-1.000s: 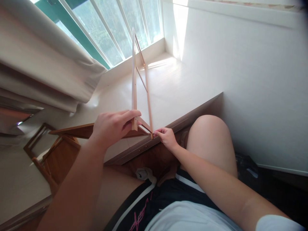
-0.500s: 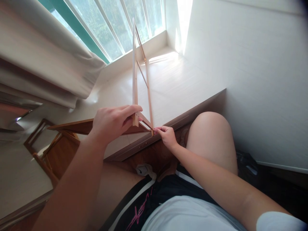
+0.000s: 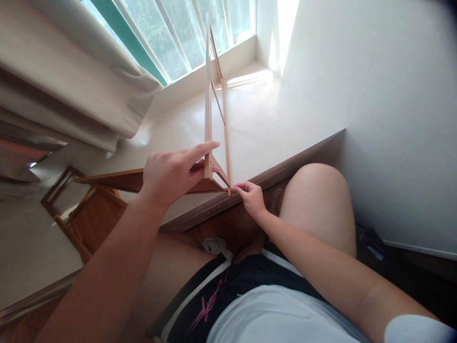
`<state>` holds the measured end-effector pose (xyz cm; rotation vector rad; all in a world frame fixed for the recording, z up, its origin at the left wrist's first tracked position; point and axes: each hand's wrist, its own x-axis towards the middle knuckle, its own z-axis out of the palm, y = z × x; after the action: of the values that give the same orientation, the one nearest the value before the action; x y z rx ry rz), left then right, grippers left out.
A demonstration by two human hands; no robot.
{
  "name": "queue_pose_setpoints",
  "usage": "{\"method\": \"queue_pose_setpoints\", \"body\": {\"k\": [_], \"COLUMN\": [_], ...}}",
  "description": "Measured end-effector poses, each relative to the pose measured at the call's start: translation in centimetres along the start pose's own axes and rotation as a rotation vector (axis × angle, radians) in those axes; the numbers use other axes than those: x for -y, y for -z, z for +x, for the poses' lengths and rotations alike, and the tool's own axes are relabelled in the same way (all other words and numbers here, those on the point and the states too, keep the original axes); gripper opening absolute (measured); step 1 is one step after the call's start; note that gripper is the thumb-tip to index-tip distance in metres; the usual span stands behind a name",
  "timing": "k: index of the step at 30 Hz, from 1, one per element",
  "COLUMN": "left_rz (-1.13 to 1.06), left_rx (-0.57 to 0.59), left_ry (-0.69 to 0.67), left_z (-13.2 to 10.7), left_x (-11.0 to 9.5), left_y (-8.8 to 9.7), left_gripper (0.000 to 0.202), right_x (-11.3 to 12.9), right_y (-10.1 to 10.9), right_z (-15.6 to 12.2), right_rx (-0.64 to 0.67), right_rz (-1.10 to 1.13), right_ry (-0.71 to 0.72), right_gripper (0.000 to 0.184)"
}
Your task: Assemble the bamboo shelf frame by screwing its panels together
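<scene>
A slim light-wood frame (image 3: 208,95) with crossbars stands upright, tilted away from me. My left hand (image 3: 171,174) grips the near end of its left bar, index finger stretched across it and other fingertips showing behind. At the bottom end of the frame's right bar, my right hand (image 3: 251,195) has thumb and index finger pinched against the wood. Whatever small thing lies between those fingertips is too small to make out. A darker brown wooden panel (image 3: 121,179) runs leftward from the frame's lower corner, partly hidden behind my left hand and wrist.
A brown wooden chair (image 3: 94,219) stands on the left. Pale curtains (image 3: 71,71) hang beside the barred window (image 3: 178,38). The light ledge (image 3: 271,109) has a dark front edge, close to my knees. A white wall (image 3: 400,119) rises on the right.
The view has shifted slightly, so the frame and both hands appear a little further right and higher. My left index finger now stretches straighter over the bar. The right pinch stays at the corner.
</scene>
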<state>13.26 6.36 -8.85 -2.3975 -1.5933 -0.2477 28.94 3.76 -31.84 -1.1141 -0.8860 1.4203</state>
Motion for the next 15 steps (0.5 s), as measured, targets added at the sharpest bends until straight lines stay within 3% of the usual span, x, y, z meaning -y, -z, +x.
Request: {"method": "queue_pose_setpoints", "body": {"k": [11, 15], "left_rz": [-0.022, -0.042], "left_rx": [0.014, -0.001], "left_ry": [0.030, 0.005], "left_z": [-0.5, -0.5], "left_x": [0.2, 0.4], "left_y": [0.1, 0.0], "left_gripper": [0.047, 0.046], "right_x": [0.4, 0.4], "right_y": [-0.9, -1.5], "right_z": [-2.6, -2.8], "right_rx": [-0.002, -0.010], "right_rz": [-0.262, -0.311], "right_ry": [0.076, 0.112], "right_gripper": [0.051, 0.050]}}
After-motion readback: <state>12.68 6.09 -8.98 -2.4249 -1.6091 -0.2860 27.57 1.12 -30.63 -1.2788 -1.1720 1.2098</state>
